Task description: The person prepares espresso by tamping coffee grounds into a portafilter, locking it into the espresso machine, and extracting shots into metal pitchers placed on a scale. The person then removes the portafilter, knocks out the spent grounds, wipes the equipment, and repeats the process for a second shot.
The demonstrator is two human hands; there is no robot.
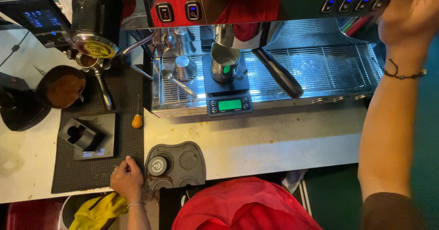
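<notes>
My left hand (126,178) rests as a loose fist on the front edge of a black ribbed mat (123,111), next to a dark tamping station (176,165). It holds nothing. My right hand (408,12) is raised to the top right of the espresso machine (292,1), fingers on the row of lit buttons (354,3). A steel pitcher (224,63) stands on a small black scale with a green display (228,102) on the machine's drip tray (320,70). A black portafilter handle (281,76) sticks out over the tray.
A coffee grinder (93,24) stands at the back left above a portafilter (98,74). A round tub of ground coffee (61,88) and a second scale with a black holder (91,136) lie on the left. A small wooden-handled tool (137,120) lies on the mat. A yellow cloth (98,211) hangs below the counter.
</notes>
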